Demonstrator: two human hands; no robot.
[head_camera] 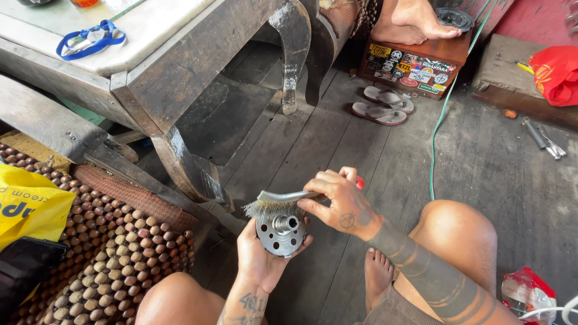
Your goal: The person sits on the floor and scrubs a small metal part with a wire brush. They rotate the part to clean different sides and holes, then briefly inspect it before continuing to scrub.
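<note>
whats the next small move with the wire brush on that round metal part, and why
Probably a short stroke of the grey wire brush across the round, holed metal part. The right hand holds its bristles against the part's upper rim beside the central hub, while the left hand cups the part from below.

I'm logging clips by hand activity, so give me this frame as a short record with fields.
left hand: cradles a round metal part with holes and a central hub
right hand: grips a wire brush, bristles on the part's top edge
posture: seated, bare knees either side
floor: dark wooden planks
nearby: sandals, green cable, beaded mat
</note>
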